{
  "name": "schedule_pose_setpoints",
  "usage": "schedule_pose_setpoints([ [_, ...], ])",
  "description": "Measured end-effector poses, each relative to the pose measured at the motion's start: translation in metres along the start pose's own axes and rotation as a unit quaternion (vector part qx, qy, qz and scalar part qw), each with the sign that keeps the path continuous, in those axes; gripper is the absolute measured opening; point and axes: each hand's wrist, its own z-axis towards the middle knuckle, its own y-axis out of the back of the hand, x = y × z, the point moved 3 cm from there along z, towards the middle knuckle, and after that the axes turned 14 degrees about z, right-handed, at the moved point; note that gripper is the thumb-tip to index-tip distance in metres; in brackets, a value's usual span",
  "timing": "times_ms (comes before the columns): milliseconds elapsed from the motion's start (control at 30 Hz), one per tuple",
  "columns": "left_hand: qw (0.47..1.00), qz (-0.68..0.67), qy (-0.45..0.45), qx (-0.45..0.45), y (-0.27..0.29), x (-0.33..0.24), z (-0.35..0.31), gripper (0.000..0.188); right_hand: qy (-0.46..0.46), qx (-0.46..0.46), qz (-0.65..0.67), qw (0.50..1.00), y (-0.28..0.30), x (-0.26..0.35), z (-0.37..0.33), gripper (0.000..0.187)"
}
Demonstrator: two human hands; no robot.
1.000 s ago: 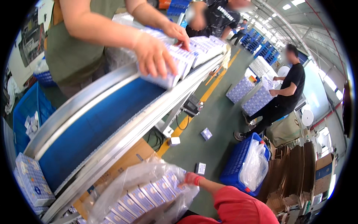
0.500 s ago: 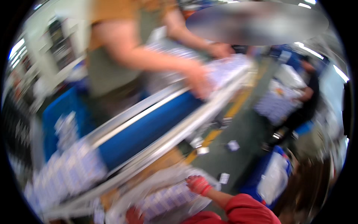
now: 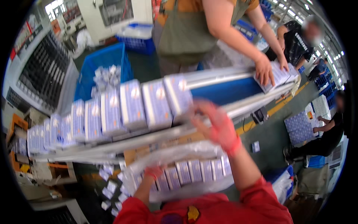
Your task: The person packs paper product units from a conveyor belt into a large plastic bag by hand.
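My right hand (image 3: 220,130), in a reddish glove or wrap, is raised at the near edge of the conveyor belt (image 3: 227,91). Its slightly blurred fingers are spread beside the end box (image 3: 179,95) of a row of small white-and-purple boxes, and I see nothing held in them. Lower down, my left hand (image 3: 154,171) reaches to the left part of a packed row of similar boxes (image 3: 188,172). Those boxes lie inside a carton lined with clear plastic (image 3: 175,151). Blur hides the left fingers, so their grip cannot be told.
Across the belt, a co-worker's hands (image 3: 266,71) press on more boxes. A blue crate (image 3: 125,67) holds loose small boxes. Several fallen boxes (image 3: 110,190) litter the floor at left, and one box (image 3: 255,146) lies at right. Another person holds a purple-white stack (image 3: 298,127).
The view has swung left and steadied. My right hand has risen from the lined carton to the belt's box row. My left hand remains at the carton.
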Motion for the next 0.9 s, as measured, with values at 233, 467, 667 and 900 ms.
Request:
schedule_pose_setpoints([
  [233,0.989,-0.041,0.023,-0.137,0.007,0.053,-0.054,0.044,-0.339,0.202,-0.419,0.818,-0.008,-0.033,0.099,0.059],
  [467,0.985,0.056,0.076,-0.145,-0.005,0.053,-0.07,0.054,-0.272,-0.001,-0.352,0.896,0.049,-0.075,0.092,0.064],
  [667,0.968,0.099,-0.124,-0.193,-0.006,-0.03,-0.064,0.061,-0.013,-0.237,0.085,0.968,0.052,0.059,-0.036,0.056],
  [900,0.977,-0.03,-0.179,-0.112,0.01,-0.108,0.002,0.066,-0.366,-0.318,0.099,0.869,-0.002,-0.047,-0.277,0.064],
])
